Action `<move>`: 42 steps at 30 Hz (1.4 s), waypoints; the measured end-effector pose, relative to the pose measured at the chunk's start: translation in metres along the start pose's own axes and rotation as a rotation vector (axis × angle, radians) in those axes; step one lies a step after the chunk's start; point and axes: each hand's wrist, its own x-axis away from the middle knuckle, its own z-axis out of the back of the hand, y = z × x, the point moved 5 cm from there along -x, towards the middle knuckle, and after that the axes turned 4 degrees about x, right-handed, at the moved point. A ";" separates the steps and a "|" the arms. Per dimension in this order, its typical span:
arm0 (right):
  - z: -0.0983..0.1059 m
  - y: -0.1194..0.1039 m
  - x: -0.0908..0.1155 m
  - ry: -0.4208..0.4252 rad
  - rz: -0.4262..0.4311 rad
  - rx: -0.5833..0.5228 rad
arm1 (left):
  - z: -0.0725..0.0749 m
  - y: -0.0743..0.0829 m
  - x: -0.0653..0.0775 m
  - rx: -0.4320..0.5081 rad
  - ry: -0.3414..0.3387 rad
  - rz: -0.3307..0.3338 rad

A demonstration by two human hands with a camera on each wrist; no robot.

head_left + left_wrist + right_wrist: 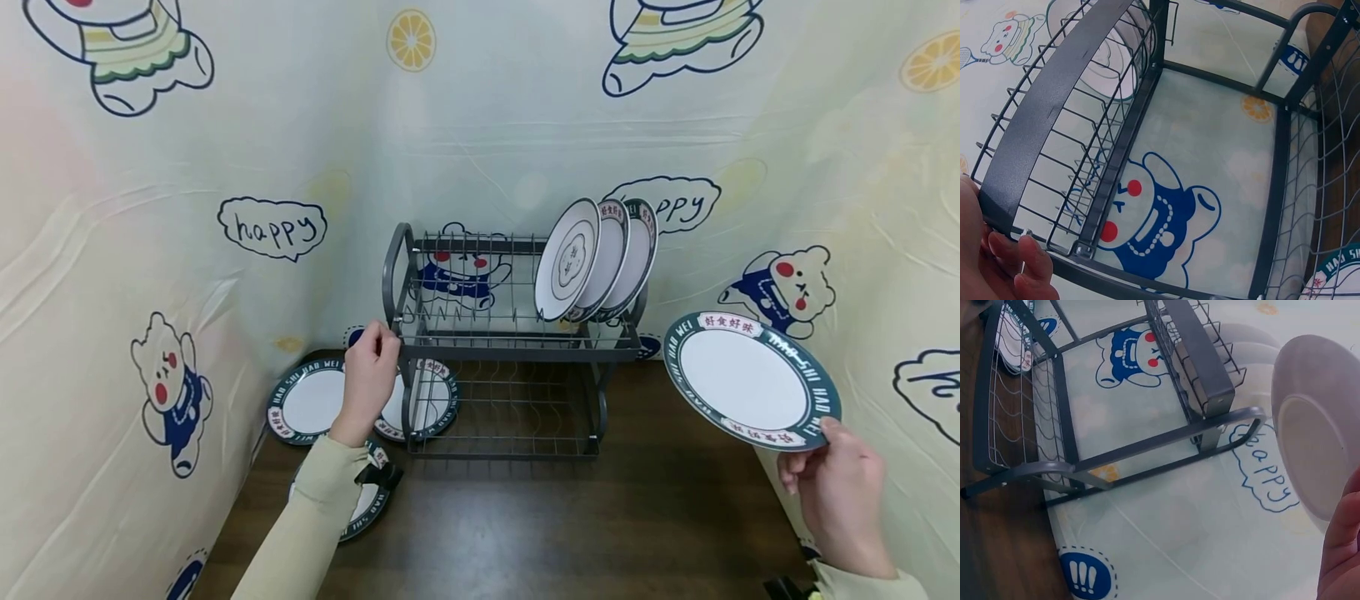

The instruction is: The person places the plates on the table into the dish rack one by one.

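Observation:
A dark two-tier dish rack (517, 355) stands against the patterned cloth. My left hand (371, 379) grips the left front corner of its upper tier; in the left wrist view the fingers (1035, 256) curl at the end of the dark front bar. My right hand (840, 483), off to the right of the rack, pinches a plate (750, 379) by its near right rim. That plate is white with a green patterned border, held tilted in the air. From the right wrist its pale underside (1316, 425) shows. Three similar plates (573, 258) stand upright at the right end of the upper tier.
On the brown table (510, 533), left of the rack, lie a plate (311, 400) and another plate (367, 508) partly behind the left sleeve. A third plate (431, 400) lies behind the rack's lower left side. Patterned cloth (180, 275) encloses the back and both sides.

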 end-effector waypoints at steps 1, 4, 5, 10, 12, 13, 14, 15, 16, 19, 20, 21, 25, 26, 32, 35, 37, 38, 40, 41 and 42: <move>-0.001 -0.001 0.000 0.004 0.001 -0.007 | 0.000 0.000 0.000 0.003 -0.001 0.001; -0.005 -0.004 0.002 -0.008 0.021 -0.047 | 0.000 0.001 0.000 0.006 -0.001 -0.001; -0.006 -0.006 0.002 -0.015 0.029 -0.054 | 0.000 0.002 0.000 0.008 -0.001 -0.001; -0.012 -0.012 0.006 -0.050 0.060 -0.069 | 0.000 0.002 0.000 0.001 0.007 0.000; -0.014 -0.015 0.007 -0.065 0.067 -0.070 | 0.000 0.002 0.000 -0.001 0.011 0.002; -0.015 -0.016 0.007 -0.070 0.070 -0.066 | 0.001 0.002 0.000 -0.002 0.014 0.003; -0.016 -0.017 0.008 -0.075 0.073 -0.064 | 0.001 0.002 0.000 -0.004 0.016 0.002; -0.017 -0.018 0.008 -0.078 0.074 -0.060 | 0.001 0.002 0.001 -0.005 0.017 0.001; -0.018 -0.019 0.009 -0.083 0.073 -0.057 | 0.001 0.002 0.000 -0.005 0.018 -0.001; -0.021 -0.022 0.011 -0.081 0.075 -0.042 | 0.001 0.003 0.000 -0.004 0.016 -0.007; -0.022 -0.023 0.011 -0.079 0.075 -0.038 | 0.000 0.003 0.000 -0.003 0.014 -0.008; -0.023 -0.025 0.012 -0.078 0.076 -0.034 | 0.000 0.003 0.000 -0.002 0.012 -0.008; -0.028 -0.030 0.013 -0.100 0.072 -0.033 | 0.000 0.002 -0.001 -0.004 0.010 -0.005; -0.030 -0.031 0.014 -0.107 0.072 -0.037 | 0.000 0.001 -0.001 -0.003 0.010 -0.003; -0.039 -0.045 0.016 -0.131 0.095 -0.002 | 0.000 0.001 0.000 -0.001 0.009 0.006; -0.045 -0.053 0.017 -0.136 0.107 0.041 | 0.000 0.001 0.000 -0.004 0.009 -0.002; -0.049 -0.058 0.017 -0.149 0.111 0.066 | 0.000 0.001 -0.001 -0.007 0.009 -0.007; -0.052 -0.060 0.017 -0.163 0.111 0.071 | 0.000 0.001 -0.001 -0.007 0.009 -0.008; -0.058 -0.064 0.017 -0.192 0.111 0.066 | 0.000 0.001 -0.001 -0.008 0.008 -0.008; -0.061 -0.066 0.017 -0.204 0.109 0.061 | 0.000 0.001 -0.001 -0.007 0.007 -0.006; -0.064 -0.068 0.017 -0.220 0.105 0.050 | 0.000 0.001 -0.001 -0.007 0.007 -0.004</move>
